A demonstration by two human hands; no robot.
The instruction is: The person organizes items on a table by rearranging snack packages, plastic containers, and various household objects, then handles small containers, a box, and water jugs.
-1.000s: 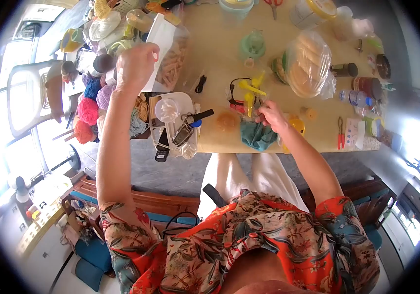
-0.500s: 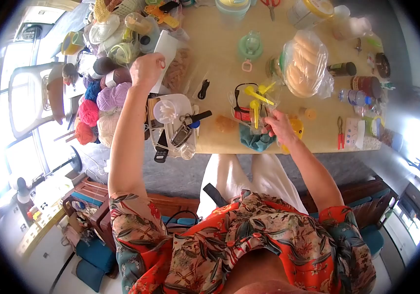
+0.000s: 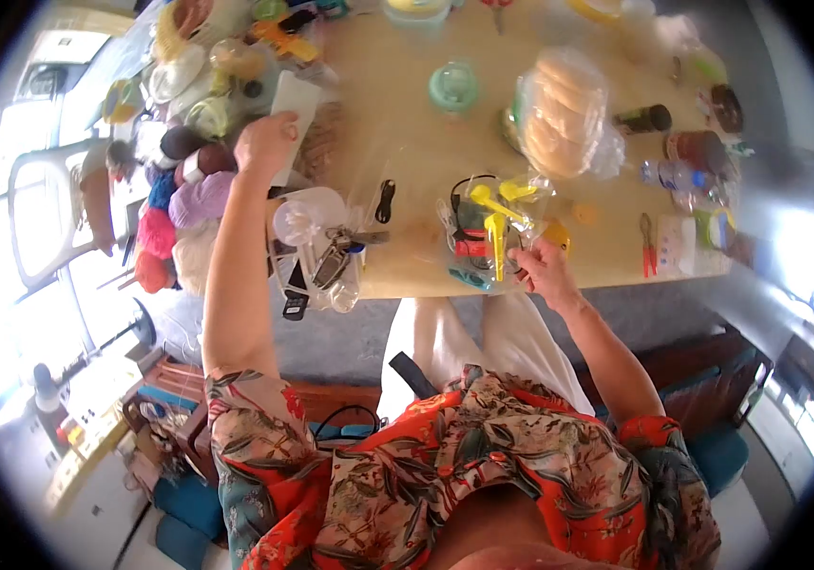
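My right hand (image 3: pixel 545 269) is closed at the lower right edge of a clear plastic bag, with yellow spoons (image 3: pixel 495 237) inside it. Behind the bag show a red and black item (image 3: pixel 469 242) with a dark cord and a teal cloth (image 3: pixel 469 277), both partly covered. Over at the left, my left hand (image 3: pixel 267 144) has its fingers curled in beside a long white strip-like piece (image 3: pixel 295 103). Whether the fingers grip that piece is hard to tell. Next to the right hand a yellow object (image 3: pixel 556 236) is partly hidden.
Yarn balls (image 3: pixel 200 199) are heaped at the left. A white container (image 3: pixel 316 217) stands near keys (image 3: pixel 333 261) at the front left. A bag of bread rolls (image 3: pixel 564 114), a green-lidded cup (image 3: pixel 453 87), a black cable (image 3: pixel 385 199) and red-handled pliers (image 3: pixel 649 247) lie on the table (image 3: pixel 388 114).
The view has shifted slightly, so the table's things appear further left and up. My right hand has drawn the bag of yellow spoons toward me, over more of the teal cloth.
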